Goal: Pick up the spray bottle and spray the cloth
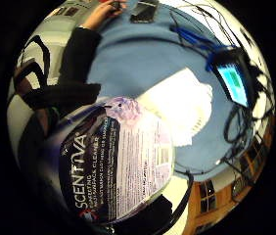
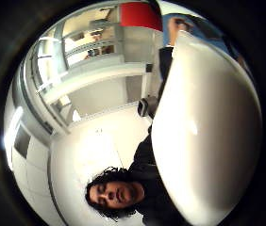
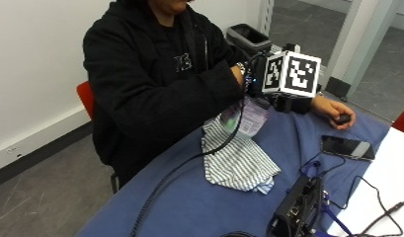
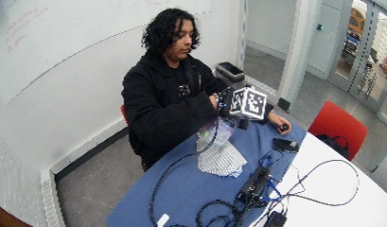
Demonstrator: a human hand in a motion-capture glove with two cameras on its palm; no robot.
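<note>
Hand: right hand [image 3: 264, 86] is raised above the table [image 3: 188, 207], mostly hidden behind its gear; fingers appear wrapped round the spray bottle [image 3: 244, 117].
Bottle: hangs below the hand, long axis roughly upright, label close to the palm [image 1: 123, 166].
Cloth: striped cloth [image 3: 235, 160] lies on the table directly beneath the bottle, just apart.
Key relation: the nozzle's direction is hidden; spraying likely needs it aimed downward.
Other hand: bare hand [image 3: 333, 111] rests farther along the table.

Blue table, stripy cloth

The cloth [image 3: 237, 160] has thin blue-grey and white stripes, sitting on a blue tablecloth [image 3: 208, 207]. The bottle [image 1: 116, 164] has a purple-and-white label with white lettering, hoodie [image 3: 149, 84] is black.
</note>
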